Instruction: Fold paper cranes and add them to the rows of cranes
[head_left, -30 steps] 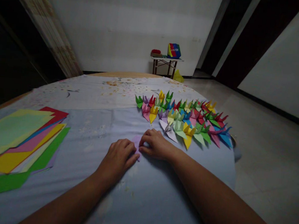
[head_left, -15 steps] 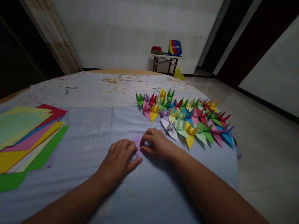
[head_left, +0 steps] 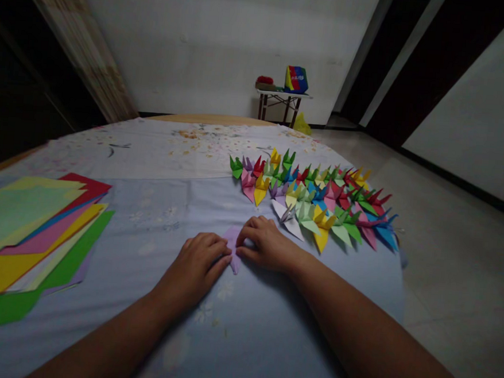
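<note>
A small folded piece of purple paper [head_left: 233, 234] lies on the blue cloth between my hands, its narrow tip pointing toward me. My left hand [head_left: 201, 260] presses its left edge with bent fingers, the thumb drawn in close to them. From the right, my right hand [head_left: 265, 243] pinches the paper's other edge between thumb and fingertips. My fingers cover both sides of the paper. Just beyond my right hand stand rows of folded paper cranes [head_left: 306, 210] in many colours, a white crane [head_left: 288, 217] being among the nearest.
A fanned stack of coloured paper sheets [head_left: 30, 214] lies on the left of the round table. A flowered tablecloth [head_left: 164, 148] covers the far part. By the wall, a small stand [head_left: 284, 94] holds a multicoloured bag [head_left: 296, 80]; a yellow bag [head_left: 302, 124] is beneath.
My left thumb has drawn back from the paper's near end toward my fingers, uncovering the narrow tip. My right hand has hardly moved.
</note>
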A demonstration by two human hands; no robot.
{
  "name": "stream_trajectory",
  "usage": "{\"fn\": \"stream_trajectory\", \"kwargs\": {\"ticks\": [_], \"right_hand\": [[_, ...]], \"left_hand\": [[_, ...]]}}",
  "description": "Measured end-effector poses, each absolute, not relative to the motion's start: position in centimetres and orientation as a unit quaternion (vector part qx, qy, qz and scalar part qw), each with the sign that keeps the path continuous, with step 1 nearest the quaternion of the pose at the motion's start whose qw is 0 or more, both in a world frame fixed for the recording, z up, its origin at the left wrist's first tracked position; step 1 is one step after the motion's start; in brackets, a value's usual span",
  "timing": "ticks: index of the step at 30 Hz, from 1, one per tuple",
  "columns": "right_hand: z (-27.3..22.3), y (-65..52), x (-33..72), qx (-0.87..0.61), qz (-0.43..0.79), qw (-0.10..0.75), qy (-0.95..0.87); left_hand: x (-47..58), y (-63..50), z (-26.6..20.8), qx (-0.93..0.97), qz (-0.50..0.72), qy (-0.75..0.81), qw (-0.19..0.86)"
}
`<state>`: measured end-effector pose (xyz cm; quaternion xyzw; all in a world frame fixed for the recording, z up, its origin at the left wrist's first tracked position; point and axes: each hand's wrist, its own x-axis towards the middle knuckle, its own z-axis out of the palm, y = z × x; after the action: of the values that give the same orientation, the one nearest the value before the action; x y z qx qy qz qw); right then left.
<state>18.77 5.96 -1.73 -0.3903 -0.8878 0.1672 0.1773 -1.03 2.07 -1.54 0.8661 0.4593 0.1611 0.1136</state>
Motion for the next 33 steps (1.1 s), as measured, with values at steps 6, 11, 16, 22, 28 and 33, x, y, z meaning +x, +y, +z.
{"fn": "stream_trajectory", "kwargs": {"ticks": [6, 11, 16, 22, 28, 33], "right_hand": [[-1.7, 5.9, 18.7, -0.394, 0.171, 0.181, -0.885], [-1.8, 6.0, 18.7, -0.395, 0.174, 0.176, -0.885], [-1.8, 6.0, 18.8, -0.393, 0.177, 0.178, -0.885], [-1.7, 6.0, 18.8, -0.394, 0.187, 0.172, -0.883], [-1.6, 6.0, 18.7, -0.393, 0.189, 0.176, -0.882], [-1.7, 5.9, 18.7, -0.396, 0.187, 0.178, -0.881]], "left_hand": [[-0.4, 2.0, -1.8, 0.858, 0.169, 0.476, 0.093], [-0.2, 1.9, -2.4, 0.857, 0.173, 0.481, 0.070], [-1.2, 1.3, -1.8, 0.876, 0.177, 0.446, 0.041], [-3.2, 1.0, -0.2, 0.928, 0.104, 0.348, 0.078], [-3.7, 1.2, -0.4, 0.936, 0.065, 0.333, 0.089], [-3.5, 1.2, -0.4, 0.936, 0.074, 0.334, 0.085]]}}
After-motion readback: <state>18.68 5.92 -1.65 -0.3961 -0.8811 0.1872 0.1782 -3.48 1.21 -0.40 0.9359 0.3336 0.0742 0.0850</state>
